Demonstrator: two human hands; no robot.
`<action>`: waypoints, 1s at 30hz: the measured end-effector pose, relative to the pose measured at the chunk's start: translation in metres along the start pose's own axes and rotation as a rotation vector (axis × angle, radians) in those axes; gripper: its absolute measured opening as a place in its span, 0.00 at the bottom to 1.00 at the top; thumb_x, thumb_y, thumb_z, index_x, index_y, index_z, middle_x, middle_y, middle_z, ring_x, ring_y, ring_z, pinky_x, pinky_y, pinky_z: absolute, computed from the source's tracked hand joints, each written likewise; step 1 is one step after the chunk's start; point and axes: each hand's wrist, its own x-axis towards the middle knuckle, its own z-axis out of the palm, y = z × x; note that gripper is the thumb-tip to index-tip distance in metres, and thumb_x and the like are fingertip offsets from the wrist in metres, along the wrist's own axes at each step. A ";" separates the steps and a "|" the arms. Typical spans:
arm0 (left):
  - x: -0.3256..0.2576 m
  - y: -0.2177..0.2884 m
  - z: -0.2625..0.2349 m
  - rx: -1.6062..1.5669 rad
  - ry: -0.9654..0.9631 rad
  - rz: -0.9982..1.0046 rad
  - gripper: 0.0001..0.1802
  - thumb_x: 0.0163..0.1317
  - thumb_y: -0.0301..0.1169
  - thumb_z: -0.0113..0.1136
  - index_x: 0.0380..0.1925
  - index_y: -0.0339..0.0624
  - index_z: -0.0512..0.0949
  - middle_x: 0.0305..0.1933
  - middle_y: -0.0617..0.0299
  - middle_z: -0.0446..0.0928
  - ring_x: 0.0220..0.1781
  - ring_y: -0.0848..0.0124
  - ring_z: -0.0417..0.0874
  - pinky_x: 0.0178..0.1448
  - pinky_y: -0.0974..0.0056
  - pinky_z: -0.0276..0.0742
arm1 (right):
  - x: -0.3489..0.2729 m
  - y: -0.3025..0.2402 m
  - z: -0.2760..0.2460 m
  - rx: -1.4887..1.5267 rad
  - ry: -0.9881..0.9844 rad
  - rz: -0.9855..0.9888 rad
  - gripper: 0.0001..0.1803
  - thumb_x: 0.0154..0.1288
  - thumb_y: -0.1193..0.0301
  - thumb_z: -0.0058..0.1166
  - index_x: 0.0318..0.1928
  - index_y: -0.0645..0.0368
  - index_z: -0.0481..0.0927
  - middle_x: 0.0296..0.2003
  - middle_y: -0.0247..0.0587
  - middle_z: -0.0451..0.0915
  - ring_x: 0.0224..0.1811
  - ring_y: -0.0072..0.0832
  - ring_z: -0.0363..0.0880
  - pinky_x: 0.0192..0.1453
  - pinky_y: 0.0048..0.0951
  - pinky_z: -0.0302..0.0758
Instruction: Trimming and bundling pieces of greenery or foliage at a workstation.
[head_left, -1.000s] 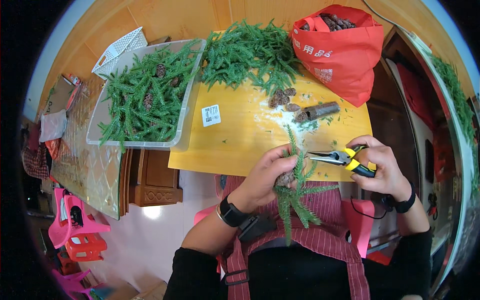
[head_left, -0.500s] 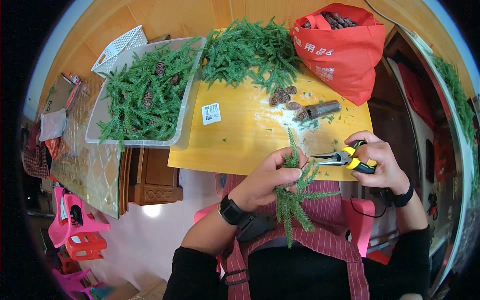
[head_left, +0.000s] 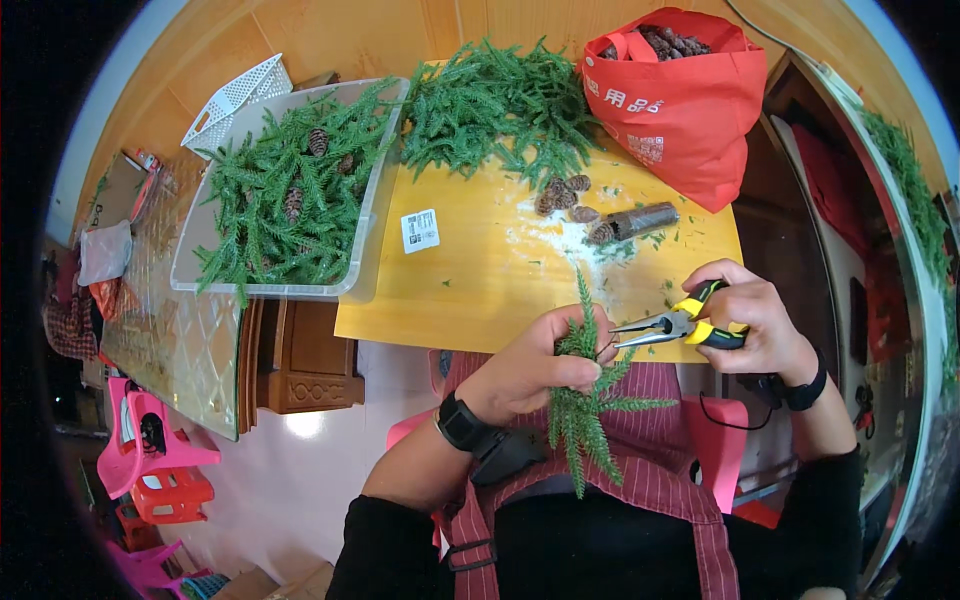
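Pinched between the thumb and fingers of my left hand (head_left: 545, 370) is a green artificial pine sprig (head_left: 585, 425), its needles hanging over my apron. My right hand (head_left: 755, 315) grips long-nose pliers (head_left: 680, 322) with yellow and black handles. Their jaws are parted and point left, with the tips beside the sprig's stem, close to my left fingers. A thin wire seems to show at the tips; whether the jaws touch it I cannot tell. Beyond my hands, several pine cones (head_left: 560, 197) and a brown roll (head_left: 640, 222) lie on the yellow table (head_left: 450, 300) among white powder.
At the left stands a clear plastic bin (head_left: 372, 215) full of pine sprigs and cones. More sprigs (head_left: 500, 105) are heaped at the table's back. A red bag (head_left: 680, 120) of cones stands back right. A white label card (head_left: 420, 231) lies near the bin; a white basket (head_left: 235, 100) is behind it.
The pliers have shifted slightly left toward the sprig, and their jaws are parted wider. My left hand keeps its hold on the sprig, which has turned slightly.
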 end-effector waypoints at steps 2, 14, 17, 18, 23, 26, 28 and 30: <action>-0.001 -0.002 -0.004 -0.011 -0.007 -0.016 0.22 0.41 0.32 0.65 0.35 0.45 0.64 0.31 0.66 0.63 0.31 0.75 0.66 0.35 0.70 0.65 | 0.001 0.001 0.000 -0.006 -0.004 -0.010 0.12 0.39 0.76 0.61 0.19 0.55 0.67 0.24 0.34 0.76 0.43 0.40 0.76 0.43 0.35 0.72; -0.003 0.001 0.001 0.022 -0.032 -0.070 0.25 0.39 0.38 0.68 0.33 0.40 0.65 0.31 0.64 0.64 0.33 0.75 0.66 0.36 0.71 0.63 | 0.004 0.001 -0.002 -0.051 -0.043 -0.071 0.11 0.39 0.77 0.61 0.18 0.56 0.69 0.23 0.35 0.76 0.39 0.37 0.77 0.39 0.31 0.73; 0.000 -0.003 0.000 0.064 -0.032 0.009 0.21 0.41 0.35 0.66 0.32 0.41 0.66 0.32 0.64 0.65 0.34 0.75 0.66 0.36 0.71 0.64 | 0.004 -0.001 -0.004 -0.061 -0.040 -0.076 0.10 0.38 0.77 0.61 0.19 0.57 0.70 0.23 0.36 0.76 0.37 0.36 0.77 0.37 0.30 0.73; 0.001 -0.003 -0.001 0.089 0.011 0.078 0.19 0.41 0.31 0.65 0.31 0.42 0.66 0.31 0.64 0.65 0.34 0.75 0.66 0.37 0.72 0.64 | 0.003 -0.002 -0.004 -0.072 -0.032 -0.076 0.10 0.38 0.77 0.61 0.19 0.57 0.70 0.23 0.37 0.76 0.36 0.36 0.77 0.36 0.29 0.73; 0.003 0.002 0.003 0.370 0.253 0.278 0.16 0.42 0.21 0.62 0.30 0.42 0.67 0.30 0.64 0.66 0.34 0.75 0.68 0.38 0.71 0.65 | -0.005 -0.008 0.001 -0.141 0.036 0.070 0.11 0.38 0.76 0.61 0.19 0.58 0.69 0.25 0.42 0.76 0.36 0.37 0.78 0.37 0.29 0.73; 0.006 0.000 0.002 0.925 0.423 0.574 0.16 0.41 0.20 0.63 0.29 0.40 0.67 0.30 0.64 0.67 0.34 0.75 0.69 0.40 0.71 0.66 | -0.009 -0.016 0.005 -0.147 0.042 0.167 0.11 0.37 0.76 0.61 0.19 0.59 0.69 0.26 0.44 0.76 0.37 0.39 0.77 0.39 0.31 0.73; 0.006 0.000 0.004 0.854 0.453 0.607 0.15 0.40 0.21 0.64 0.27 0.40 0.68 0.30 0.63 0.68 0.34 0.75 0.70 0.40 0.71 0.66 | -0.010 -0.017 0.006 -0.123 0.033 0.217 0.11 0.37 0.75 0.60 0.19 0.59 0.69 0.27 0.45 0.76 0.38 0.39 0.77 0.40 0.31 0.73; 0.006 0.001 0.006 0.810 0.442 0.590 0.15 0.40 0.21 0.64 0.27 0.41 0.68 0.30 0.63 0.68 0.34 0.75 0.70 0.40 0.71 0.66 | -0.011 -0.017 0.005 -0.077 0.008 0.196 0.10 0.37 0.74 0.60 0.19 0.59 0.69 0.28 0.45 0.77 0.40 0.40 0.77 0.43 0.32 0.72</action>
